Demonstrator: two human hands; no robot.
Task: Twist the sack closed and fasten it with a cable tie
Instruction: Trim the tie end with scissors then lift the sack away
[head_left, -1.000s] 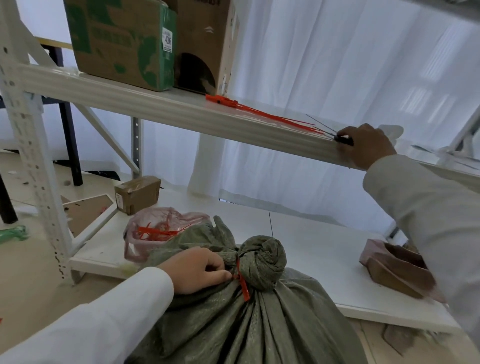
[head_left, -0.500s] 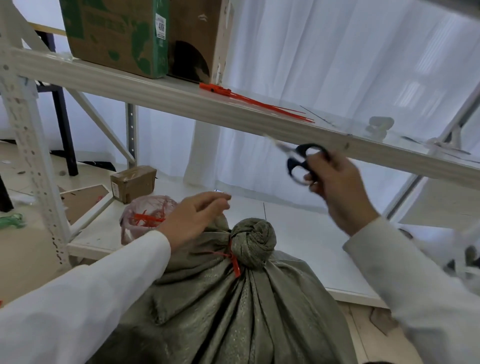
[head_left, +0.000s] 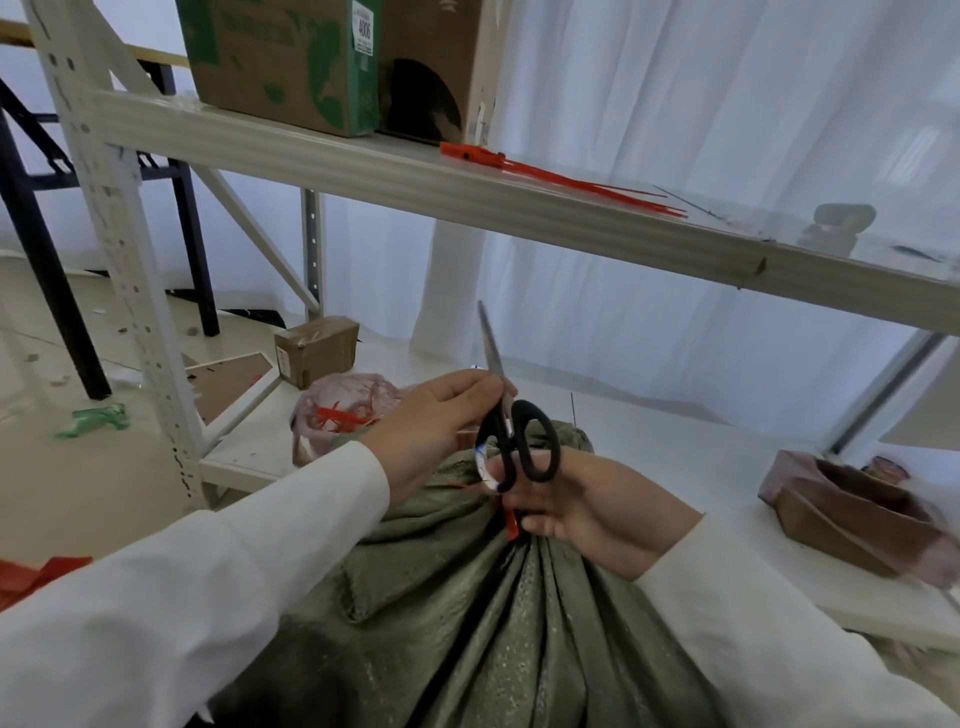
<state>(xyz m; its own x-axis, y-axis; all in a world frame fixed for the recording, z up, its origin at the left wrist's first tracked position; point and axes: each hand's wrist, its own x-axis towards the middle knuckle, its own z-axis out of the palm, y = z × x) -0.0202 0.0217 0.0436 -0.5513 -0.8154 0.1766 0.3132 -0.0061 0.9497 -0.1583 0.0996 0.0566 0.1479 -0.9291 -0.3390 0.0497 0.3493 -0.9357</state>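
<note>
A full olive-green sack (head_left: 467, 623) stands in front of me. Its twisted neck is bound by a red cable tie (head_left: 511, 522), whose tail hangs down just under my hands. The knotted top is mostly hidden behind them. Black-handled scissors (head_left: 530, 441) are held above the neck, with the closed blades pointing up. My right hand (head_left: 587, 509) grips them from below at the handles. My left hand (head_left: 441, 421) pinches them near the pivot.
Spare red cable ties (head_left: 561, 179) lie on the upper shelf (head_left: 363, 171) beside cardboard boxes (head_left: 291, 57). On the lower shelf (head_left: 649, 431) sit a pink bag of tie offcuts (head_left: 337, 415), a small box (head_left: 317, 351) and a brown cardboard tray (head_left: 852, 514). A rack upright (head_left: 124, 260) stands at the left.
My right hand took the scissors from the upper shelf and brought them down over the sack's neck. My left hand let go of the neck and took hold of the scissors.
</note>
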